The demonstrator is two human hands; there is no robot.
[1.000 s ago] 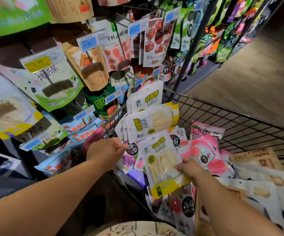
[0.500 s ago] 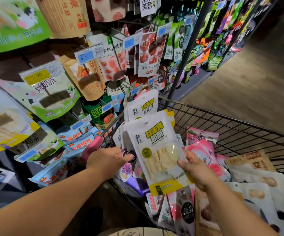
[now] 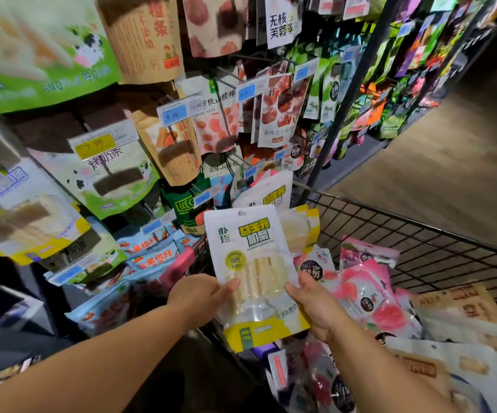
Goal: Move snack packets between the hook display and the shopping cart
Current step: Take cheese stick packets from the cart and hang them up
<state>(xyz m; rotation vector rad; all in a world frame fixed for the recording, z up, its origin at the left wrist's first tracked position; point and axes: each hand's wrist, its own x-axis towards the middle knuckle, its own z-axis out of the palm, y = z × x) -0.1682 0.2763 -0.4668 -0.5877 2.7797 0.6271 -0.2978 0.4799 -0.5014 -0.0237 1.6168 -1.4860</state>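
A white snack packet with a yellow bottom strip and pale sticks inside (image 3: 253, 263) is held upright above the near left corner of the black wire shopping cart (image 3: 420, 234). My left hand (image 3: 202, 296) grips its left edge, thumb on the front. My right hand (image 3: 315, 305) grips its right edge. Two more packets of the same kind (image 3: 297, 225) stand behind it against the cart's left side. The hook display (image 3: 151, 129) rises to the left, hung with many packets and price tags.
Several pink, white and brown packets (image 3: 369, 293) lie piled in the cart. A dark upright post (image 3: 348, 93) divides the display from further racks of hanging packets. Brown floor (image 3: 449, 162) runs along the aisle to the right.
The white and yellow packet rose from the cart pile and turned upright. My left hand left the cart's pink handle and took the packet's left edge.
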